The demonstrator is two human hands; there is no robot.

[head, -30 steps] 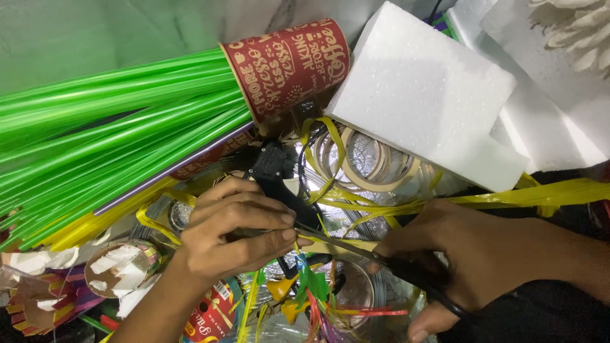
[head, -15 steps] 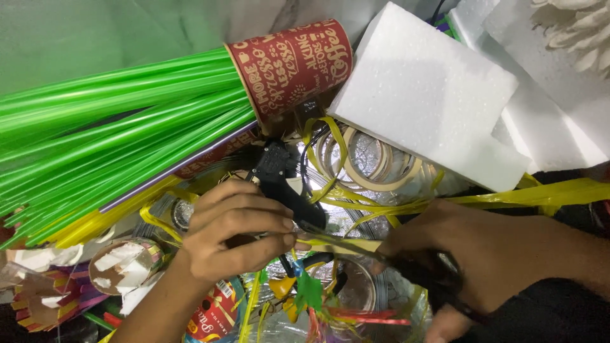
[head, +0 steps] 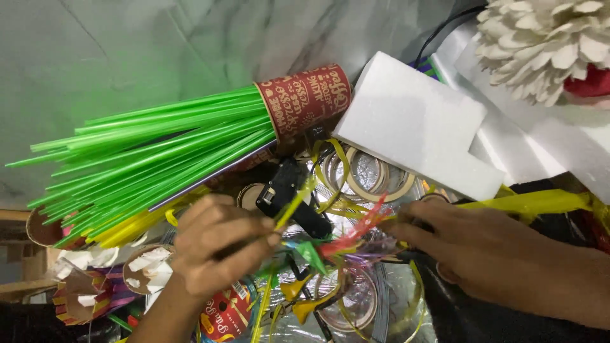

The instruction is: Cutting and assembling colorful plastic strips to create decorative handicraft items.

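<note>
Stem: the left hand (head: pixel 219 244) pinched a thin yellow-green stem (head: pixel 293 204) between thumb and fingers, low in the frame's middle, above the clutter and just in front of a black glue gun (head: pixel 289 194).
Stem axis: its long axis ran on a slant, from the pinch at lower left up toward the upper right; the free tip pointed toward the tape rolls (head: pixel 362 174).
Leaves: red and green foil leaves (head: pixel 346 236) fanned out between the two hands, the red ones pointing up and right, a green one pointing down.
Left hand: clenched on the stem, knuckles toward the camera.
Right hand: the right hand (head: pixel 483 248) lay flat with fingers stretched toward the red leaves, fingertips touching or almost touching them; whether it gripped anything I could not tell.
Doing it well: in my judgement the pinch should sit close to the leaf cluster so the thin stem did not bend, and the right fingers should steady one leaf at a time, well clear of the glue gun's nozzle.
Straws: a bunch of green straws (head: pixel 146 159) stuck out of a red paper cup (head: pixel 305 101) lying on its side, mouth facing left.
Foam: a white foam block (head: pixel 413 127) lay just right of the cup, over the tape rolls' edge.
Ribbon: a yellow ribbon (head: pixel 527 203) ran rightward above the right wrist.
Flower: a white paper flower (head: pixel 540 44) filled the top right corner.
</note>
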